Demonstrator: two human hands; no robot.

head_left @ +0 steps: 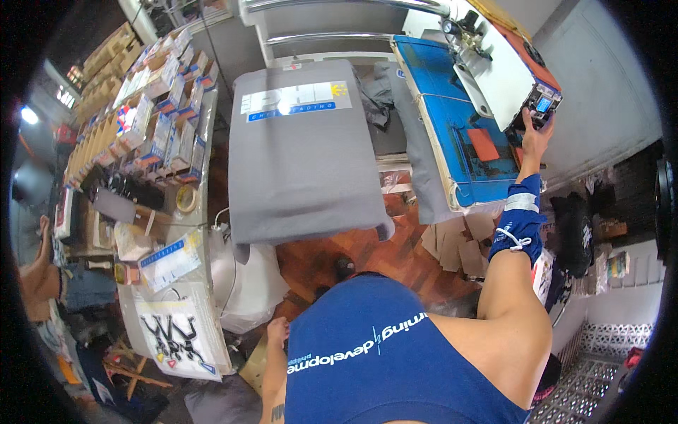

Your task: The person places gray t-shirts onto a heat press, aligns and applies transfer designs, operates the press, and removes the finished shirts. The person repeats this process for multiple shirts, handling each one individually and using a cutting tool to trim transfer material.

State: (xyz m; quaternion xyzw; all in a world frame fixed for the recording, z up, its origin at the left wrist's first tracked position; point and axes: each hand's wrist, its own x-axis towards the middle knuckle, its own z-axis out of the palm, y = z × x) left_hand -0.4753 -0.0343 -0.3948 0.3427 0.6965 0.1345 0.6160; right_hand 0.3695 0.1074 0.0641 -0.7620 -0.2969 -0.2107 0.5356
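Note:
My right hand is stretched out to the upper right, in a blue wrist wrap. Its spread fingertips touch the small control box on the raised white head of a heat press. It grips nothing. Below the head lies the blue press bed with an orange pad. To its left a grey garment is laid flat over a platen, with a white, blue and yellow print near its far edge. My left hand hangs empty at my side, beside my blue shirt.
A long table on the left carries several small boxes, a tape roll and printed sheets. A white bag stands under it. Cardboard pieces lie on the wooden floor. Another person's arm shows at far left.

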